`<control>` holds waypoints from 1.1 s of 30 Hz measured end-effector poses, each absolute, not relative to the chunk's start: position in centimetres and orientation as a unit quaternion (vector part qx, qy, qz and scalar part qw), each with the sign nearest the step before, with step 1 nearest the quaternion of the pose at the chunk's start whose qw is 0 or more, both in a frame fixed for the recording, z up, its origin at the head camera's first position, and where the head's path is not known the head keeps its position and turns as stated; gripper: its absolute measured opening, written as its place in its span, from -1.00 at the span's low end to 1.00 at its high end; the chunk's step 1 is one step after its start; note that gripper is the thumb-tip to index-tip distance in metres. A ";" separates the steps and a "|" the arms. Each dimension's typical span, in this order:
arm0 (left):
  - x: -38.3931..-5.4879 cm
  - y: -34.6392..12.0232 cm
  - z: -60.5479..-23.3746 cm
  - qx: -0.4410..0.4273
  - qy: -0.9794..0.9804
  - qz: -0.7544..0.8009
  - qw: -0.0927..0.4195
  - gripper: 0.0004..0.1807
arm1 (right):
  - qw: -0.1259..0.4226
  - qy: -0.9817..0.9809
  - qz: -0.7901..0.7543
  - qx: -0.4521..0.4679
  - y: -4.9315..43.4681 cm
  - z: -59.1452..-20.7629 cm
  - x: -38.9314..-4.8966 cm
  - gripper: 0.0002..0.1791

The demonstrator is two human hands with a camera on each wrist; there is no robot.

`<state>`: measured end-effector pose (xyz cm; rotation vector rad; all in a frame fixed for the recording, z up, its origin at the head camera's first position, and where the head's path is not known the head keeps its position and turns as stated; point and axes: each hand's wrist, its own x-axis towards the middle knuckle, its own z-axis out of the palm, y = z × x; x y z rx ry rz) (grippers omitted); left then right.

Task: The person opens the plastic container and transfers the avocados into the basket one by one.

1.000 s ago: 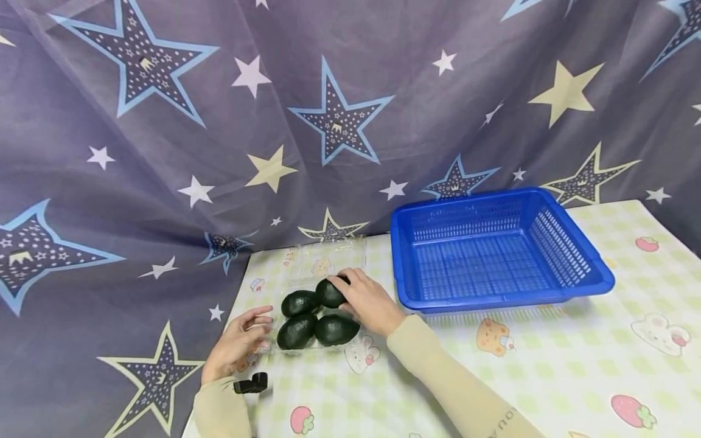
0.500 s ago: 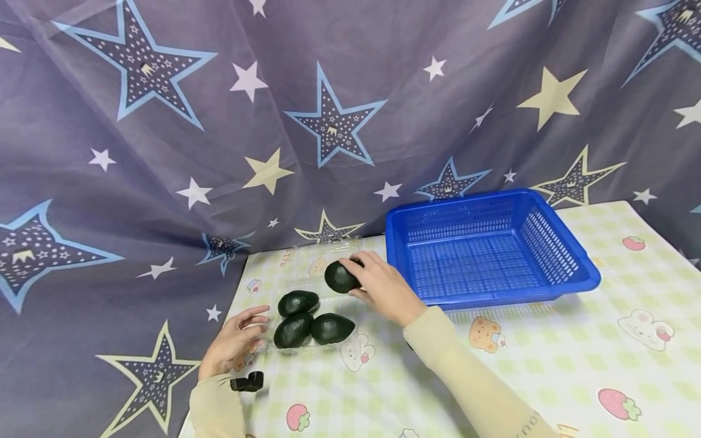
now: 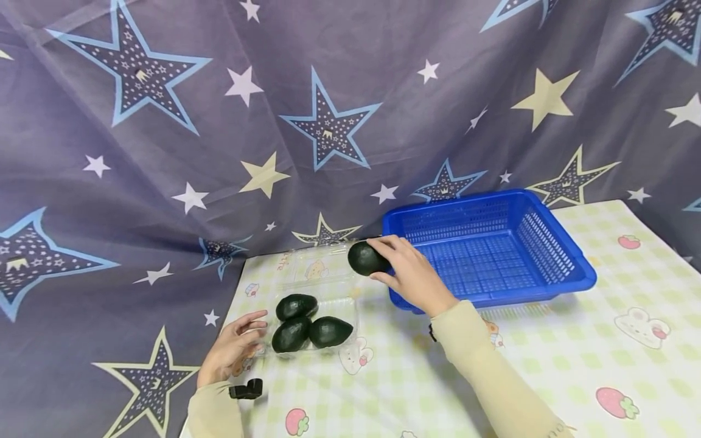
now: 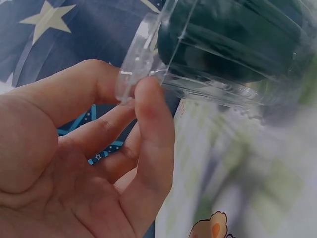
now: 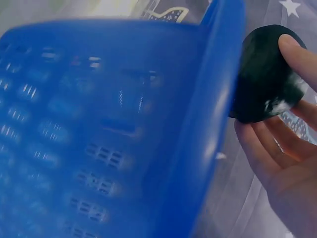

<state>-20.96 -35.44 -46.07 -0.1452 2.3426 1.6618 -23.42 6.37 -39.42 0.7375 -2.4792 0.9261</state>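
My right hand [image 3: 411, 271] grips a dark green avocado [image 3: 366, 258] by its sides, at the left rim of the blue basket. In the right wrist view this avocado [image 5: 265, 74] sits between thumb and fingertips, partly behind the basket's edge. Three more avocados, one of them at the front right [image 3: 331, 331], lie in a clear plastic clamshell box [image 3: 344, 306]. Its lid [image 3: 301, 267] is folded back toward the curtain. My left hand [image 3: 232, 345] is at the box's left side. Up close in the left wrist view, thumb and finger pinch the box's lip [image 4: 132, 74].
The blue perforated basket [image 3: 564, 286] stands at the back right on a checked tablecloth [image 3: 547, 365] with cartoon prints. A star-patterned curtain [image 3: 339, 194] hangs along the table's back edge. A black band [image 3: 246, 389] shows by the left wrist.
My right hand has lifted an avocado out of the box and carried it right, to the basket's left rim. The left hand has stayed at the box's left side.
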 end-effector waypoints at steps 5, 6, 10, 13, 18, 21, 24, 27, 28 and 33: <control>-21.1 -35.4 -46.3 -0.054 0.805 0.577 0.128 -0.39 | 0.188 -0.896 0.325 0.237 7.9 -39.8 -23.5 -0.30; -21.1 -35.4 -46.3 -0.054 0.805 0.577 0.127 -0.39 | 0.186 -0.899 0.324 0.229 8.2 -39.9 -23.5 -0.30; -21.2 -35.3 -46.3 -0.057 0.810 0.571 0.123 -0.40 | 0.173 -0.909 0.323 0.197 9.4 -40.3 -23.5 -0.29; -21.1 -35.3 -46.3 -0.059 0.812 0.567 0.122 -0.41 | 0.157 -0.918 0.319 0.173 10.1 -40.7 -23.4 -0.29; -21.2 -35.4 -46.5 -0.059 0.810 0.570 0.123 -0.40 | 0.134 -0.930 0.311 0.145 11.2 -41.3 -23.6 -0.29; -21.3 -35.4 -46.6 -0.060 0.810 0.571 0.123 -0.39 | 0.117 -0.934 0.308 0.136 11.7 -41.7 -23.8 -0.30; -21.5 -35.3 -46.5 -0.062 0.808 0.572 0.125 -0.38 | 0.102 -0.940 0.301 0.126 12.2 -42.0 -23.8 -0.31; -21.5 -35.1 -46.4 -0.069 0.809 0.570 0.126 -0.38 | 0.090 -0.947 0.286 0.116 12.6 -42.4 -24.1 -0.30; -21.5 -35.1 -46.4 -0.073 0.810 0.567 0.127 -0.37 | 0.085 -0.949 0.281 0.112 12.7 -42.6 -24.2 -0.30; -21.4 -34.8 -46.3 -0.087 0.814 0.560 0.129 -0.38 | 0.063 -0.959 0.260 0.098 13.0 -43.3 -24.8 -0.31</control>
